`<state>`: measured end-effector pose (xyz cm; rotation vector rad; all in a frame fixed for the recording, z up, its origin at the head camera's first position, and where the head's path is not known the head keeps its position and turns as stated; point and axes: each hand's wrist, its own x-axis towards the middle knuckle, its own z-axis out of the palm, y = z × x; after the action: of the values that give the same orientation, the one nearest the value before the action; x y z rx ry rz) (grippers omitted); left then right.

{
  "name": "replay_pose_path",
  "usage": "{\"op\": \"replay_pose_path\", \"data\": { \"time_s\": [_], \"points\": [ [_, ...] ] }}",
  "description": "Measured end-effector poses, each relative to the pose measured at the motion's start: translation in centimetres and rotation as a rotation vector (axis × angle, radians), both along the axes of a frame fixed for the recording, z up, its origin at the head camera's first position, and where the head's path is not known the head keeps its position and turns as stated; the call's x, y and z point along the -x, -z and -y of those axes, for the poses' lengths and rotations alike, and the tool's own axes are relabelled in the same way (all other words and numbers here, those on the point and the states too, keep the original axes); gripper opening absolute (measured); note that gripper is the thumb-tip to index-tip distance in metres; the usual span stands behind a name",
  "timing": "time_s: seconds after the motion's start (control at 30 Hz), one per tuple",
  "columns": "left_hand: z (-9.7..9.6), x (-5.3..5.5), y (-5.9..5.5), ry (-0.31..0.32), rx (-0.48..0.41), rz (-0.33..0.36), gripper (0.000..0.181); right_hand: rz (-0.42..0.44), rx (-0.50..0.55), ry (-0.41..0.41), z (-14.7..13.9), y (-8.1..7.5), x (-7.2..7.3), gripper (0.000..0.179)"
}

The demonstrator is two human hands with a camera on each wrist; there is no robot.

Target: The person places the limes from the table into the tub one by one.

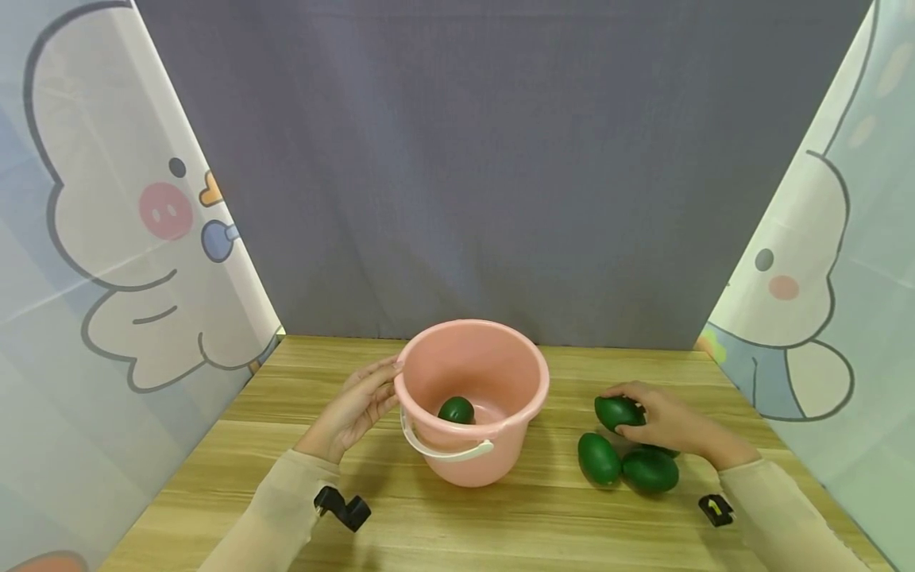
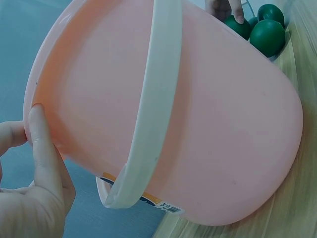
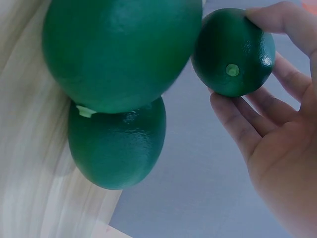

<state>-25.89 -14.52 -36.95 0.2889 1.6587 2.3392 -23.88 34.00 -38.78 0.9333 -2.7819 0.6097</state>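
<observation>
A pink bucket (image 1: 468, 453) stands upright on the table, with one dark green avocado (image 1: 456, 410) visible inside. My left hand (image 1: 364, 405) is at the bucket's left side. Its fingertips touch the outside of the bucket at the rim, fingers fairly straight, as the left wrist view shows. To the right of the bucket, my right hand (image 1: 661, 421) grips a smooth green avocado (image 3: 233, 54) between thumb and fingers. Close below that hand lie two more avocados, one left (image 1: 599, 459) and one right (image 1: 650, 470). Another avocado (image 1: 668, 451) is mostly hidden beneath the hand.
The bucket's white handle (image 1: 450, 453) hangs down on its near side. A wooden table (image 1: 500, 532) carries everything. Behind it hangs a grey curtain (image 1: 457, 175), and cartoon-printed cloths flank it on the left (image 1: 107, 334) and right (image 1: 879, 445).
</observation>
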Motion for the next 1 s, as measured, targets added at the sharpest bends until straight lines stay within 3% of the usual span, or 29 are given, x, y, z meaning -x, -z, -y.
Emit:
{"op": "replay_pose_path", "data": {
  "time_s": [0.47,0.8,1.0],
  "points": [
    [0.1,0.0,0.1,-0.003,0.005,0.003,0.052,0.013,0.018,0.010,0.4,-0.6,-0.1,0.050],
    [0.1,0.1,0.1,0.001,0.009,0.001,0.053,-0.053,0.020,0.002,0.7,-1.0,0.0,0.050],
    [0.0,0.1,0.1,0.002,-0.001,0.001,0.053,-0.046,0.025,0.001,0.7,-1.3,-0.2,0.051]
  ]
}}
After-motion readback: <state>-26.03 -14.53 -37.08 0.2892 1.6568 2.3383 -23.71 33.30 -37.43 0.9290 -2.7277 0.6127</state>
